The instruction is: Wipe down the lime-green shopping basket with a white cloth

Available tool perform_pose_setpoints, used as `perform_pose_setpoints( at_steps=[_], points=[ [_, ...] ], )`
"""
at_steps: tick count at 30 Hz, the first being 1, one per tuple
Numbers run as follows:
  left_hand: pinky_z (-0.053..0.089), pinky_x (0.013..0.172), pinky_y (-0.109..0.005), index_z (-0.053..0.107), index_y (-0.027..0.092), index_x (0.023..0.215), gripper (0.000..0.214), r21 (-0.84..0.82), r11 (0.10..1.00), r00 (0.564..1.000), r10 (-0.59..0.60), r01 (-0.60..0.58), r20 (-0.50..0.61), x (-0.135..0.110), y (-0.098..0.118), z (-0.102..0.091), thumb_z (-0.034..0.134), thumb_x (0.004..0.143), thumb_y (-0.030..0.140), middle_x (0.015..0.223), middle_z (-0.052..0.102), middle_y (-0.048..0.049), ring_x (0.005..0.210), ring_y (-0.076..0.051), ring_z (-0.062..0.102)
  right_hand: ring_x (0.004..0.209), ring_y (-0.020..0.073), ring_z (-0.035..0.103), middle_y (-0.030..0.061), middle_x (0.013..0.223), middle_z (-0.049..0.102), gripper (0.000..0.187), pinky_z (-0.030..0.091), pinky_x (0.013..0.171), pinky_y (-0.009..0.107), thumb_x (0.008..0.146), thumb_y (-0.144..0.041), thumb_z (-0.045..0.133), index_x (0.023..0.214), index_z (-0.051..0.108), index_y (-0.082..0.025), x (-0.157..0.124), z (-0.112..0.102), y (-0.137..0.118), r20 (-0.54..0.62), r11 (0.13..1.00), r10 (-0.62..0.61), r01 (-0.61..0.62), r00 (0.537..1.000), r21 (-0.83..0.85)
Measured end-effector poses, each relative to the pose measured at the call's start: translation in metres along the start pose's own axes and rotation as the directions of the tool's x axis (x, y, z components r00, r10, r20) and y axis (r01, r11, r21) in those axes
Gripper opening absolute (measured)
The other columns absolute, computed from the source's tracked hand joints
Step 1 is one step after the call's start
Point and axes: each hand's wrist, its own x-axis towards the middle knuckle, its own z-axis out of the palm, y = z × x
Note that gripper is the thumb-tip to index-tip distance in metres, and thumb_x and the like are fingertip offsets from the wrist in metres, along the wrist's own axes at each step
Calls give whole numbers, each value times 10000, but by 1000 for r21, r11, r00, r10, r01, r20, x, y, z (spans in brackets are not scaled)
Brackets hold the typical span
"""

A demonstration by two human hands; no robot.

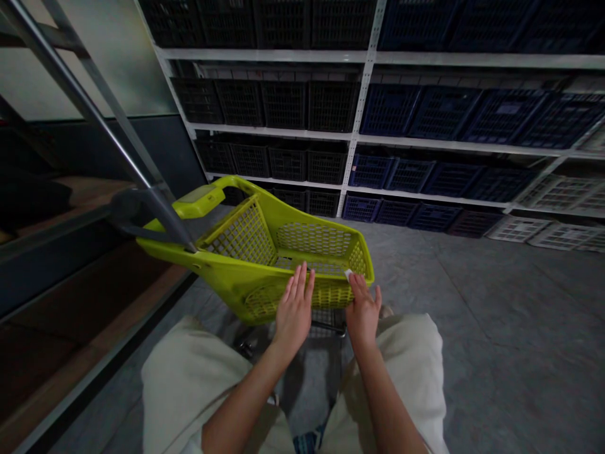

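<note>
A lime-green plastic shopping trolley basket [283,252] stands directly in front of the person, its mesh walls angled away and its molded handle [198,202] pointing to the person's left. It sits on a wheeled metal cart frame [326,328], mostly hidden beneath it. The left hand [295,309] is open, its fingers straight and slightly spread, held over the near wall of the basket with the fingertips at the rim. It grips nothing. The right hand [363,312] is also largely open, reaching the rim just beside the left, with a small white scrap [348,274] at the fingertips; I can't tell whether it is pinched or just lying there. Both forearms come forward over beige shorts [411,359]. A slanted metal pole [94,120] with a dark grey grip [137,211] crosses the view beside the basket's left end. Beyond, on a grey concrete floor [454,302], white metal shelving [363,113] holds rows of black crates [283,164], blue crates [449,113] and white crates [562,195].
</note>
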Motion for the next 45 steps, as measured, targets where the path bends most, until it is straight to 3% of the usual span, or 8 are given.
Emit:
perform_pose_setpoints(
  at_steps=[7,12,18,22,26,29,39,45],
  points=[
    [286,1222,-412,-138,111,1547,823,41,999,997,-10,13,-70,1,2,11,336,881,16,1632,119,-159,1508,-214,140,1399,176,447,51,1452,557,785,80,1231,463,716,62,374,1435,479,-236,7,13,-66,153,978,-186,168,971,120],
    [299,1217,-417,-116,120,1554,803,22,999,998,-24,25,-49,0,2,7,322,890,15,1636,110,-144,1510,-212,136,1402,168,443,44,1455,554,854,71,1234,464,699,52,389,1486,409,-278,2,4,-18,95,983,-181,177,979,49],
    [250,1232,-416,-24,79,1566,749,-11,999,999,-34,34,-19,1,7,6,385,943,149,1646,81,-139,1526,-227,71,1328,202,532,78,1385,614,698,220,1178,530,765,-5,356,1394,526,-256,0,-5,40,-64,996,84,-86,994,-32],
    [247,1227,-431,25,60,1567,707,-25,998,998,-57,56,-30,2,11,7,371,991,277,1646,87,-151,1528,-243,61,1334,219,526,89,1388,610,680,163,1193,550,759,1,363,1375,544,-221,4,4,5,-45,994,106,-108,993,-28],
    [269,1219,-432,20,49,1564,693,-5,998,998,-56,56,-39,2,9,11,358,983,216,1636,143,-169,1525,-241,79,1383,196,469,68,1424,582,680,141,1219,472,770,4,393,1402,516,-216,7,18,-51,79,993,-93,87,993,75],
    [267,1220,-417,17,69,1568,683,9,998,998,-57,57,-37,1,6,12,342,978,175,1634,173,-157,1523,-230,95,1403,173,442,56,1458,550,705,116,1229,441,770,14,396,1429,486,-220,6,18,-62,142,977,-189,172,972,124],
    [204,1242,-401,23,67,1569,668,7,998,998,-62,62,-10,0,9,5,324,1002,249,1651,95,-123,1530,-216,52,1337,204,524,81,1376,622,665,213,1183,516,769,8,341,1353,565,-217,3,-4,41,-36,990,141,-142,989,-12],
    [261,1224,-422,-65,69,1561,703,5,998,998,-54,55,-40,1,10,12,323,991,207,1642,131,-152,1525,-233,87,1382,206,468,90,1403,598,679,196,1199,459,749,20,393,1378,547,-184,11,14,-37,70,995,-51,45,996,84]
  ],
)
